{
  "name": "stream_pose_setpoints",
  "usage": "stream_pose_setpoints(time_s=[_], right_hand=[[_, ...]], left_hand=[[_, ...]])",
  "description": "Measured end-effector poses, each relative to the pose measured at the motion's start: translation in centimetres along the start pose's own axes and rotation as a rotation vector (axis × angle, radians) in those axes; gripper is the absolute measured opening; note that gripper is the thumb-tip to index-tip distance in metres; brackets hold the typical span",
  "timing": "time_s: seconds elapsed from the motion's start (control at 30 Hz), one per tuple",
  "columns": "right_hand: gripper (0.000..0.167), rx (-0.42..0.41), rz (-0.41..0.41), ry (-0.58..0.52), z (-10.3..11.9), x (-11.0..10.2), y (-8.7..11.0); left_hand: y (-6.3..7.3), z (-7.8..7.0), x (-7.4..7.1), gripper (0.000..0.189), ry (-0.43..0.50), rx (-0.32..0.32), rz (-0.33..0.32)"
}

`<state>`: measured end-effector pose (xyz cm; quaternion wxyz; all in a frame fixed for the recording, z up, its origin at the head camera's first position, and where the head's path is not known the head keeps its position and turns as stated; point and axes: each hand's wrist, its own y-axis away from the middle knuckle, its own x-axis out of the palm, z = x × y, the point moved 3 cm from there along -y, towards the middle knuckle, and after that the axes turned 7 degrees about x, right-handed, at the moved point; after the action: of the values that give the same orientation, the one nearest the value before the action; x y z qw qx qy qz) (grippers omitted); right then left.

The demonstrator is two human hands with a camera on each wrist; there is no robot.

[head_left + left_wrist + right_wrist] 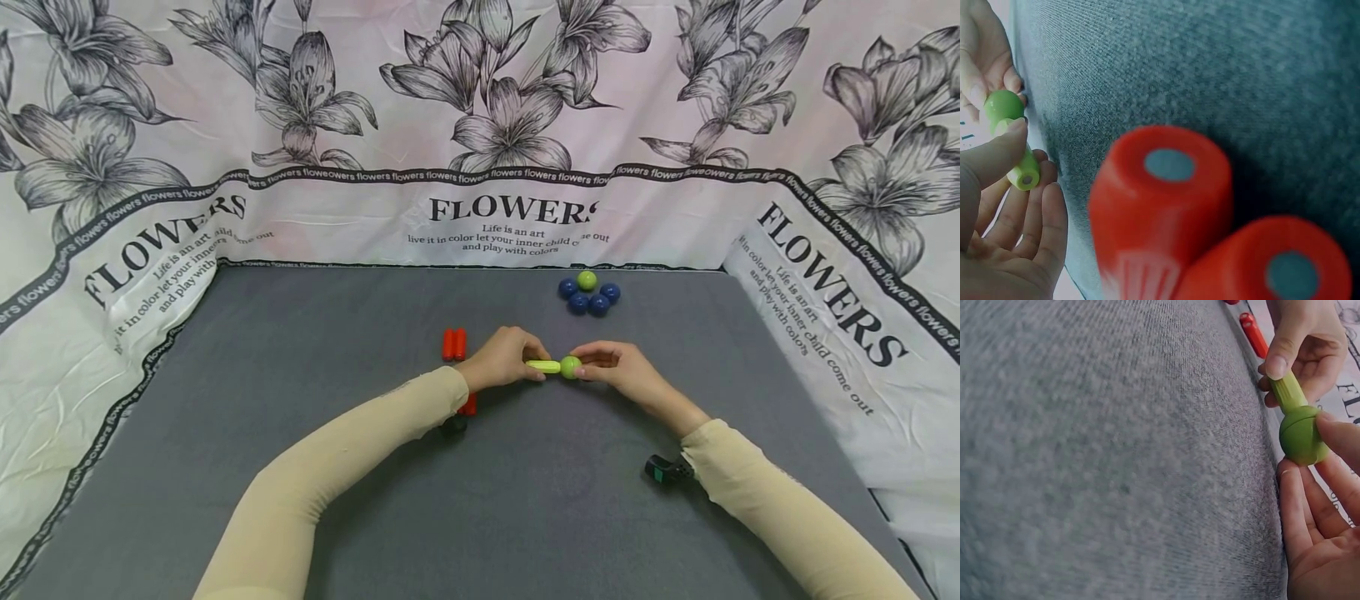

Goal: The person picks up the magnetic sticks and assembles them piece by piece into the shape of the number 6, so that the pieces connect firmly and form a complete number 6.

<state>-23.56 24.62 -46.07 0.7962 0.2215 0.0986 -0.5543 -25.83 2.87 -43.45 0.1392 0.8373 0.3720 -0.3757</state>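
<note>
My left hand (504, 358) pinches a yellow-green magnetic rod (544, 367) between thumb and fingers. A green ball (570, 367) sits against the rod's right end, held by the thumb and fingertips of my right hand (626, 373). In the right wrist view the rod (1289, 390) meets the ball (1302, 436), with no gap visible between them. The left wrist view shows the rod's other end (1027, 180), with a grey disc set in it.
Two red rods (454, 344) lie side by side beyond my left wrist; more red (471, 405) shows beside that wrist. Several blue balls (578, 303) and a green ball (587, 280) cluster at the back. A black device (663, 470) is at my right wrist. Printed cloth (510, 225) borders the grey table.
</note>
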Motion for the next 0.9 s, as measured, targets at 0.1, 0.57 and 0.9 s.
stream_pose_setpoints(time_s=[0.1, 0.57, 0.9], right_hand=[[0.041, -0.014, 0.003, 0.021, 0.17, 0.04, 0.03], [0.039, -0.015, 0.007, 0.085, 0.09, -0.03, -0.04], [0.038, -0.015, 0.021, 0.066, 0.07, 0.14, -0.21]], left_hand=[[-0.09, 0.01, 0.11, 0.023, 0.0, 0.004, 0.003], [-0.27, -0.18, 0.41, 0.024, -0.035, -0.009, 0.02], [-0.69, -0.18, -0.01, 0.023, -0.011, -0.009, 0.066]])
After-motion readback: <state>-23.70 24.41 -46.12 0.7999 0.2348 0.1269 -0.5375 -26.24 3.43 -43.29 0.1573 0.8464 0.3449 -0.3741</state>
